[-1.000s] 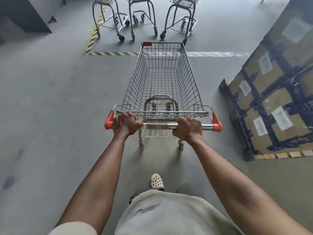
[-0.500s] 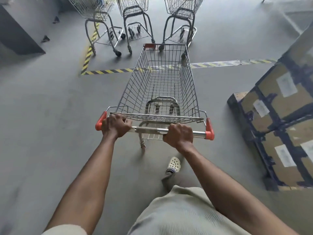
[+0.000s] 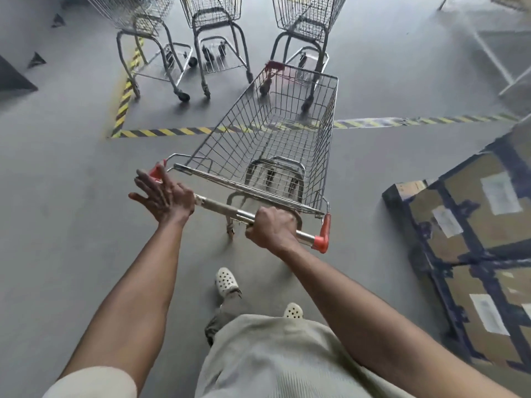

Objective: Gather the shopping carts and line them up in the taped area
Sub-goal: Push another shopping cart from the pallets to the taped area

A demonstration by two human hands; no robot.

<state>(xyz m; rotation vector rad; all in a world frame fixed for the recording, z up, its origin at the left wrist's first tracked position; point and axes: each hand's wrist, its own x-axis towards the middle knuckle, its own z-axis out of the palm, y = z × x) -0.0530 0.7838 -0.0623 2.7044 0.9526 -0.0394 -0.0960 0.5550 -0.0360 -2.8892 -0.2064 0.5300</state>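
At the far left, the yellow-and-black tape [image 3: 123, 101] marks the corner of the bay. Three parked carts [image 3: 214, 12] stand side by side inside it. My left hand [image 3: 163, 196] is flat with its fingers spread, the palm against the left end of the handle bar [image 3: 221, 208] by the red end cap [image 3: 156, 171], and it grips nothing. The cart [image 3: 273, 130] I steer is empty and angled to the right. Its nose is over the front tape line, near the rightmost parked cart [image 3: 307, 18]. My right hand [image 3: 271, 228] is wrapped tight round the bar near its right end. (An empty wire cart should be light and rigid, though I'd expect the castors to let it swing.) The bar is the place to hold, hands wide apart, since smooth metal may slip under a flat palm. On the right, a stack of taped cardboard boxes [image 3: 474, 239] sits near the cart's side, and a wide swing could clip it.
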